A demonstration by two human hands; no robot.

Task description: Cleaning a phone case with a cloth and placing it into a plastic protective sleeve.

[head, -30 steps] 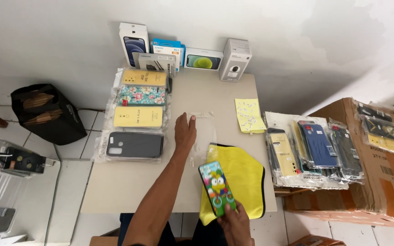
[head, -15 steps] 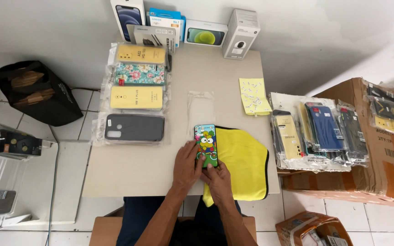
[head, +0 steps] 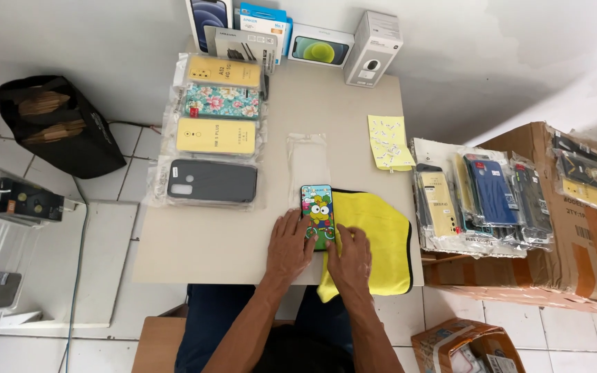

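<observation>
My one head camera looks steeply down from well above the worktop (head: 229, 242), wall at top, floor around.

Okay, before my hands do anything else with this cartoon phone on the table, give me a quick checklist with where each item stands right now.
1. Phone lying flat, picture side up, at the yellow cloth's left edge: ok.
2. Left hand fingertips touching the phone's left side: ok.
3. Right hand resting on the cloth beside the phone: ok.
4. Firm grip on the phone: cannot tell; both hands lie open.
5. Clear sleeve lying apart, just beyond the phone: ok.
6. Packaged cases to the left, away from the hands: ok.
</observation>
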